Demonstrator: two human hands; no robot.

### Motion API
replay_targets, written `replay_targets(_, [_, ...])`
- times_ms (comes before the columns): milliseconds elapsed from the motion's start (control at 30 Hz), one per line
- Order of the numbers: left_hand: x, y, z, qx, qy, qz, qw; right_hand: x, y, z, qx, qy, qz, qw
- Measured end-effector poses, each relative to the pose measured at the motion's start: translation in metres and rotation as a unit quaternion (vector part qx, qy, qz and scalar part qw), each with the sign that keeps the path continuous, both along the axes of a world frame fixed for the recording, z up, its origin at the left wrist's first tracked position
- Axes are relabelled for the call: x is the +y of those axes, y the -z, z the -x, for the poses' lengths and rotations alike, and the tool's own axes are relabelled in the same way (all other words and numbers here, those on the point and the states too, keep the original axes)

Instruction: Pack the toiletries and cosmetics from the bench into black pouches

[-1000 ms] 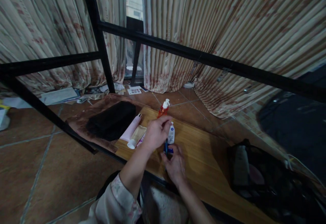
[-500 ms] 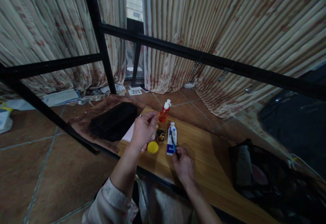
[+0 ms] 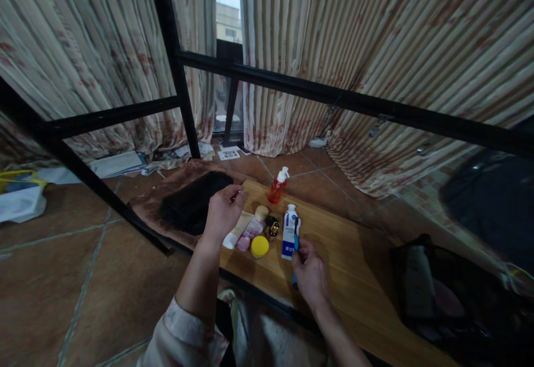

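My right hand (image 3: pixel 311 272) is closed round a blue and black toothbrush (image 3: pixel 296 240), whose head lies over a white and blue toothpaste tube (image 3: pixel 288 232) on the wooden bench (image 3: pixel 346 278). My left hand (image 3: pixel 224 211) is raised over the bench's left end, fingertips pinched; whatever they hold is too small to make out. Just right of that wrist lie a pale tube (image 3: pixel 237 230) and a pink tube (image 3: pixel 251 232). Close by are a round yellow-lidded jar (image 3: pixel 259 246), a beige rounded item (image 3: pixel 261 212) and a small black and gold item (image 3: pixel 273 228).
An orange-red pump bottle (image 3: pixel 277 187) stands at the bench's far edge. To the right sits a dark mesh bag (image 3: pixel 434 289). A black bundle (image 3: pixel 189 200) rests on brown cloth at left. A black metal frame (image 3: pixel 292 82) crosses in front of the curtains.
My left hand has shifted left, uncovering the pale and pink tubes. My right hand keeps the toothbrush, and more of its lower handle shows. The view has swung slightly left.
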State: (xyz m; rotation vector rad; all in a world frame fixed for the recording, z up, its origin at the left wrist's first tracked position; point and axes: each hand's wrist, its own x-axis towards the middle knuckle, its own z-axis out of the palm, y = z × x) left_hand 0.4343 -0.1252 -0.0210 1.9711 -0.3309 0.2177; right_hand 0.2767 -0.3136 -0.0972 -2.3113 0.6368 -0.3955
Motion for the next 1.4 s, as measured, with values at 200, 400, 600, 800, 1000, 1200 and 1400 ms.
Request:
replay_targets(200, [0.001,-0.002,0.004,0.016,-0.028,-0.143,0.989,-0.004,0.006,-0.013,0.012,0.017,0.022,1.0])
replay_targets(400, [0.032,0.008,-0.017,0.016,-0.191,-0.296,0.936,-0.01,0.012,-0.012,0.012,0.0,0.025,1.0])
replay_targets(600, [0.06,0.028,-0.033,0.143,-0.225,-0.349,0.898,-0.013,0.018,-0.001,-0.024,-0.023,-0.033,0.999])
replay_targets(800, [0.073,0.033,-0.041,0.183,-0.243,-0.327,0.895,-0.015,0.019,0.004,-0.04,-0.016,-0.055,0.998])
replay_targets(1000, [0.081,0.001,-0.038,0.011,-0.37,-0.235,0.899,-0.024,0.012,0.015,-0.062,0.028,-0.071,0.995])
replay_targets(1200, [0.056,-0.035,-0.009,-0.174,-0.326,0.059,0.928,-0.029,-0.017,0.033,-0.093,0.098,-0.117,0.984])
replay_targets(1400, [-0.014,-0.051,0.041,-0.124,-0.093,0.239,0.958,-0.015,-0.08,0.048,-0.179,0.097,-0.137,0.969])
